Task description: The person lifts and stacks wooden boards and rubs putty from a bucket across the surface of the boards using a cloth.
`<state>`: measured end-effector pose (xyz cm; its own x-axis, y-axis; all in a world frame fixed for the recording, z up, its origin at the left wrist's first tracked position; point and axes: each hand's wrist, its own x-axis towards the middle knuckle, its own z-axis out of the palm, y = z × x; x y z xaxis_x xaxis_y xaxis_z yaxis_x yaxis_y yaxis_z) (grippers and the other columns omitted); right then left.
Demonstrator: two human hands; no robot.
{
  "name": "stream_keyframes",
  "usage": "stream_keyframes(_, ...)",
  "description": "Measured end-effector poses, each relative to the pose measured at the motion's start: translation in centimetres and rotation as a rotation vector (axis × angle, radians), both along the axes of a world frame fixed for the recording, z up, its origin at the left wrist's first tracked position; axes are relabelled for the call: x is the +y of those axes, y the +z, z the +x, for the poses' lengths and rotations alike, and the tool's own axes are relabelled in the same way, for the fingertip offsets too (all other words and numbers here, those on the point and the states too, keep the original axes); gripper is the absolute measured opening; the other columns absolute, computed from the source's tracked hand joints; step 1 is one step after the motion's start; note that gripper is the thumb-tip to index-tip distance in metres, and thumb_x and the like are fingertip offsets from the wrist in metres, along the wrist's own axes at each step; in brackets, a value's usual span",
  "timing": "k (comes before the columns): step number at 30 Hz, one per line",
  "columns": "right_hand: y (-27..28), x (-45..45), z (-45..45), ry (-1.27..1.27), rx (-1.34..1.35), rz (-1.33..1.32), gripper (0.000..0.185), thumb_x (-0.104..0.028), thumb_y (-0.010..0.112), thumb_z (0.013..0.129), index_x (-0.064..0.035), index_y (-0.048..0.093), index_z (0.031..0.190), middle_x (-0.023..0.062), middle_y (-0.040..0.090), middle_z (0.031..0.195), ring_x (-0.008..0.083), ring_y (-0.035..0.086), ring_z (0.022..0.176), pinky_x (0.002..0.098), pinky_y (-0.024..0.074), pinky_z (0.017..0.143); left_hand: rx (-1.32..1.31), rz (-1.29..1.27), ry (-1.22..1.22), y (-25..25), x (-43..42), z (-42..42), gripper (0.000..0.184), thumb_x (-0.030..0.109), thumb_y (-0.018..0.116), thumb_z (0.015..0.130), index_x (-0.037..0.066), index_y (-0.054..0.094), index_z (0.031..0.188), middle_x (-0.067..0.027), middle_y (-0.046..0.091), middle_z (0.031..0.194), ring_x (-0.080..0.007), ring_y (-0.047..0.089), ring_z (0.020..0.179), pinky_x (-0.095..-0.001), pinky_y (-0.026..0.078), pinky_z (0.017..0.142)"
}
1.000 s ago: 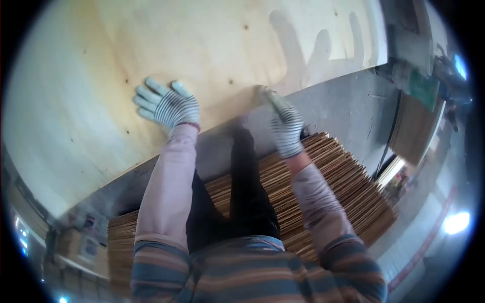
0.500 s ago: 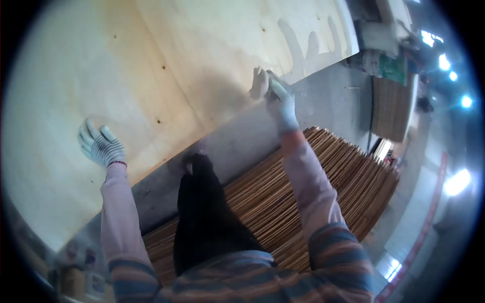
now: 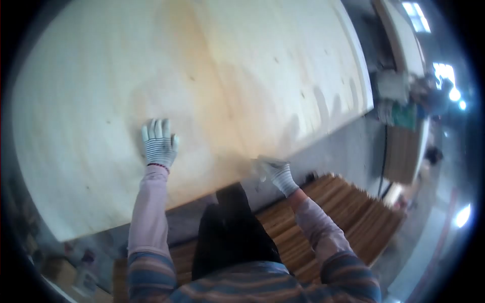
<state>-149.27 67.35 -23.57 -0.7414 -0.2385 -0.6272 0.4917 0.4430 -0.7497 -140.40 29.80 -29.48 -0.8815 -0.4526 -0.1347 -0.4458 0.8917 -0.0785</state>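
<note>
A large pale plywood sheet (image 3: 101, 91) with small knots and a darker tan streak spreads out in front of me. My left hand (image 3: 159, 141), in a white glove with dark stripes, rests palm down on it with the fingers stretched out. Near the sheet's front edge is my right hand (image 3: 279, 172), also gloved and closed round a thin, flat greyish tool (image 3: 263, 164). Motion blur and the fingers hide most of that tool, so its exact kind is unclear.
Behind the sheet's near edge, by my legs, lies a stack of thin brown wooden sheets (image 3: 323, 214). Another board stack (image 3: 401, 151) stands at the right, with a green item (image 3: 404, 116) above it. A cardboard box (image 3: 59, 272) is at lower left.
The view has shifted, so the sheet sits lower and more to the right. My right hand has moved nearer my body with the tool; my left hand remains flat on the sheet.
</note>
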Motion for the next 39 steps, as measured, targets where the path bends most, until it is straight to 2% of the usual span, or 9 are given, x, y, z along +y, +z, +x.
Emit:
stream_keyframes(8,-1.1,-31.4,-31.5,0.389,-0.097,-1.083,0.034,-0.016,0.045,0.097,0.0030,0.053,0.124,0.0055,0.060,0.118,0.0155,0.059,0.096,0.0288,0.0480,0.085,0.250,-0.086,0.601,-0.4,-5.5,-4.1,0.054,0.036,0.050,0.089,0.007,0.042,0.133,-0.0183,0.038,0.135,-0.0410,0.031,0.129,-0.0586,0.025,0.101)
stream_keyframes(12,-7.5,-41.4,-47.3,0.625,0.878,0.246,0.029,-0.011,0.051,0.092,-0.0077,0.064,0.117,0.0085,0.065,0.118,0.0164,0.061,0.107,0.0282,0.0481,0.093,0.258,-0.025,0.595,-2.4,-6.0,-3.9,0.057,0.042,0.044,0.091,0.009,0.038,0.137,-0.0226,0.036,0.138,-0.0458,0.025,0.134,-0.0635,0.020,0.104)
stream_keyframes(14,-9.2,-44.3,-49.7,0.954,0.776,-0.118,0.033,-0.024,0.061,0.089,-0.0045,0.065,0.115,0.0127,0.071,0.098,0.0212,0.066,0.091,0.0315,0.0508,0.082,0.228,-0.059,0.593,-2.8,-6.1,-3.7,0.059,0.041,0.044,0.091,0.008,0.038,0.139,-0.0218,0.035,0.140,-0.0444,0.027,0.133,-0.0626,0.021,0.104)
stream_keyframes(21,-3.6,-22.8,-24.3,1.187,0.710,-0.105,0.038,0.001,0.060,0.086,-0.0157,0.064,0.119,0.0043,0.064,0.120,0.0177,0.061,0.110,0.0302,0.0476,0.097,0.200,-0.182,0.526,-2.3,-5.6,-3.2,0.058,0.047,0.044,0.088,0.010,0.043,0.133,-0.0180,0.040,0.132,-0.0368,0.035,0.124,-0.0541,0.029,0.095)
stream_keyframes(25,-0.7,-6.6,-5.7,1.197,0.831,0.241,0.053,-0.009,0.066,0.082,-0.0199,0.053,0.132,0.0041,0.058,0.127,0.0249,0.058,0.113,0.0335,0.0496,0.092,0.159,-0.249,0.569,-4.2,-5.7,-2.9,0.060,0.051,0.042,0.087,0.012,0.041,0.134,-0.0169,0.038,0.133,-0.0366,0.031,0.123,-0.0523,0.024,0.093)
stream_keyframes(27,-1.2,-2.7,1.7,0.862,0.852,0.020,0.051,-0.004,0.066,0.076,-0.0153,0.058,0.126,0.0079,0.062,0.121,0.0288,0.060,0.110,0.0356,0.0505,0.090,0.219,0.021,0.674,-5.7,-5.7,-2.2,0.067,0.051,0.040,0.088,0.014,0.035,0.143,-0.0203,0.030,0.146,-0.0445,0.019,0.137,-0.0622,0.012,0.107)
stream_keyframes(32,-0.9,-4.4,12.9,0.430,0.817,0.530,0.031,0.000,0.059,0.085,-0.0065,0.065,0.115,0.0130,0.067,0.102,0.0254,0.066,0.094,0.0335,0.0523,0.083,0.169,-0.048,0.119,-1.2,-7.7,3.8,0.066,0.050,0.041,0.089,0.012,0.035,0.143,-0.0189,0.037,0.142,-0.0371,0.030,0.132,-0.0545,0.023,0.105)
stream_keyframes(35,1.7,-7.7,11.2,-0.543,0.098,-0.114,0.023,-0.006,0.060,0.089,-0.0004,0.066,0.110,0.0047,0.068,0.098,0.0139,0.063,0.088,0.0270,0.0505,0.079,0.502,0.261,0.240,-2.2,-9.5,15.9,0.062,0.050,0.041,0.091,0.007,0.041,0.135,-0.0183,0.044,0.132,-0.0340,0.041,0.122,-0.0489,0.033,0.098)
stream_keyframes(39,-4.1,-6.1,6.1,-0.111,0.588,0.095,0.025,-0.009,0.066,0.087,-0.0004,0.068,0.111,0.0035,0.070,0.099,0.0067,0.060,0.077,0.0231,0.0512,0.068,0.300,-0.259,0.323,-2.9,-10.7,20.0,0.064,0.054,0.038,0.091,0.004,0.043,0.131,-0.0186,0.046,0.129,-0.0356,0.043,0.119,-0.0501,0.034,0.094)
